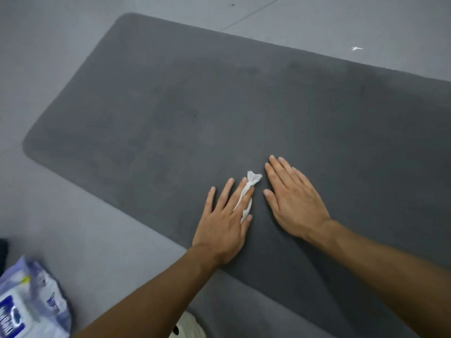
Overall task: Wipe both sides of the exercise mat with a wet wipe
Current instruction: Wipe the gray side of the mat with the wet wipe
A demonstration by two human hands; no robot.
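Both hands are flat on the mat right now. Left hand [225, 223] has the wet wipe [248, 195] threaded between its fingers, index and middle I think. It's twisted into a skinny strip with a little tuft sticking out past the fingertips, so it's pinched more than properly gripped. Right hand [294, 203] is empty, palm down, fingers spread, just beside the left and pressing the mat flat.

Exercise mat [244, 106] is a dark grey one lying on the grey floor [61, 57], and the hands are close to its near long edge, with the rounded short end off to the left. Pack of wipes [31, 303] sits on the floor by the bottom left corner of the view, well clear of the mat.

What could go wrong, I reckon: the wipe is so bunched up that barely any of it touches the surface, so a pass would mostly be bare fingers rubbing. It could also slip out from that loose pinch mid-stroke. Can't tell which side is up, or how much has been wiped.
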